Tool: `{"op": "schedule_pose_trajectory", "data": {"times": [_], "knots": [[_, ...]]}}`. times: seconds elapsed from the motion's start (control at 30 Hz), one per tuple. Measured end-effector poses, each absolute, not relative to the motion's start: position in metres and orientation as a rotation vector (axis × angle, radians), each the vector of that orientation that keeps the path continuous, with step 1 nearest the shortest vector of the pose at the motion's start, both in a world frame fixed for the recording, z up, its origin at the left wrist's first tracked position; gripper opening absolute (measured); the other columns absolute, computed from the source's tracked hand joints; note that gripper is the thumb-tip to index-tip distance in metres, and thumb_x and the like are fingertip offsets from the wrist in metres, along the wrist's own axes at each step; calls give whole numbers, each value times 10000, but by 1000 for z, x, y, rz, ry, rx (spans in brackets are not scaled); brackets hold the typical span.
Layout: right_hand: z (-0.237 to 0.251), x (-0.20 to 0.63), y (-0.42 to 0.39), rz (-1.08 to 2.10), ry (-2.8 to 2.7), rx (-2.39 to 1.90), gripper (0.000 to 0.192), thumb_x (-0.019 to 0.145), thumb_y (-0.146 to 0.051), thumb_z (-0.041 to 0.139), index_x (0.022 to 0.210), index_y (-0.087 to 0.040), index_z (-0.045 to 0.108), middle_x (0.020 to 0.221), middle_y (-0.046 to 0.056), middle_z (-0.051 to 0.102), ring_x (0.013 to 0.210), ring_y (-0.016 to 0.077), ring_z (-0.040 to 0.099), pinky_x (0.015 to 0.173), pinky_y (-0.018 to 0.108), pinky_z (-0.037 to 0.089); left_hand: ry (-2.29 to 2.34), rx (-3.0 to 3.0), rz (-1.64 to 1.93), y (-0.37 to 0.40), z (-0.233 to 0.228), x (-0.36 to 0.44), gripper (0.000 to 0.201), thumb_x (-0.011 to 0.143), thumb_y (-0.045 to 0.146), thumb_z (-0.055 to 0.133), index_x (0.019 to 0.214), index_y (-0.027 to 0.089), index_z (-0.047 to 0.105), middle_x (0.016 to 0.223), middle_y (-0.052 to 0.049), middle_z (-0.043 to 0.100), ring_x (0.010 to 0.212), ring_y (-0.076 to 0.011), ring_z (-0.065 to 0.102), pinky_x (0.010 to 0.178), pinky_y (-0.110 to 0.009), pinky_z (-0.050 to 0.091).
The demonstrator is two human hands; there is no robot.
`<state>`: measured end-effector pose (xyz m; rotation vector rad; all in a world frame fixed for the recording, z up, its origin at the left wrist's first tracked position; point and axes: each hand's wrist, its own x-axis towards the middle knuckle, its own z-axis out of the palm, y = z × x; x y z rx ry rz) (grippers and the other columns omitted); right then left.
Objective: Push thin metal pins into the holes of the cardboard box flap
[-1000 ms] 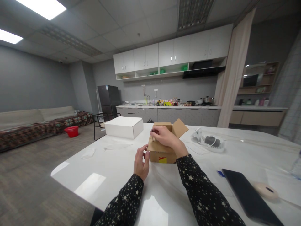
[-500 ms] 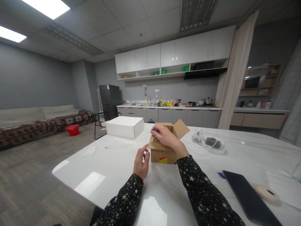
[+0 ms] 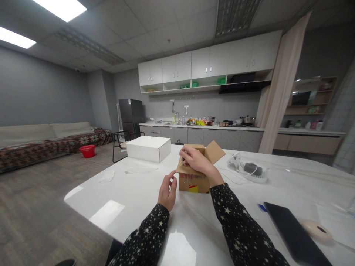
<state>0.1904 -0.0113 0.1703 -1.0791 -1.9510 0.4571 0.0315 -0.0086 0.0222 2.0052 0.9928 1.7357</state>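
1. While the right hand rests on top of the small cardboard box, its fingers are pinched on something thin and dark at the near flap – too small to identify.
2. Left hand hovers just left of the box, fingers loosely curled, holding nothing, not touching the cardboard.
3. Box sits mid-counter, far flap up and angled right, red-and-yellow label on the front face.
4. Handling, my read: light, thin corrugated – walls flex if squeezed, flaps crease easily. Grip low on opposite side walls, not by the flaps.
5. Nearby: white carton behind-left, bundle of white cable gear to the right, dark tablet and a beige puck near the right edge – all well apart from the box.
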Motion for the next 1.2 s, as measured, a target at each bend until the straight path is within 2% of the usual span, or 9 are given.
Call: {"op": "schedule_pose_trajectory", "data": {"times": [0.27,0.43,0.83,1.0,1.2], "knots": [[169,188,-12,482,-1921,-1138,193,932,-366,416,827,-214,474,680,-34,589,582,119,580,635,247,437,1013,1893,1714,-8,20,31,382,946,380,404,1267,202,507,916,-30,577,638,-93,504,594,-228,461],[169,185,-12,422,-1928,-1178,197,935,-334,406,789,-211,454,665,-30,588,581,124,583,659,260,430,974,2066,1750,-13,22,31,459,936,306,429,1388,247,370,1020,-37,556,629,-77,490,615,-232,474],[171,183,-13,488,-1861,-1113,184,939,-394,376,880,-233,443,628,-61,541,569,124,574,612,248,439,908,2249,1695,-16,24,31,412,917,248,445,1329,236,424,1002,-36,562,643,-91,501,671,-274,492],[167,185,-4,516,-1759,-1048,242,942,-459,345,928,-240,449,687,-44,577,585,116,586,572,227,437,908,2242,1722,-15,23,32,384,918,250,450,1302,238,447,992,-31,558,643,-88,499,664,-269,489],[176,181,-15,432,-1840,-948,251,931,-439,400,891,-213,503,786,-4,612,646,123,563,614,246,438,904,2228,1721,-15,23,30,410,916,248,456,1325,240,428,1005,-30,560,642,-84,499,664,-260,488]]}}
